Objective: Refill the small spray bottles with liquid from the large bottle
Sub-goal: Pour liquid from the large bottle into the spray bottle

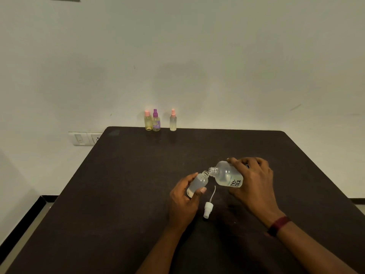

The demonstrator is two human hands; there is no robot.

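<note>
My right hand [254, 180] grips the large frosted bottle [227, 175], tipped to the left with its open neck against the mouth of a small clear bottle [198, 182]. My left hand [185, 200] holds that small bottle, tilted to the right, with a little liquid at its bottom. The small bottle's white spray cap [208, 209] with its dip tube lies on the dark table [128, 184] between my hands.
Three small spray bottles stand at the table's far edge by the wall: a pink-capped yellowish one [148, 121], a purple-capped one [156, 121] and a pink-capped clear one [173, 120]. A wall socket [87, 138] sits left of the table.
</note>
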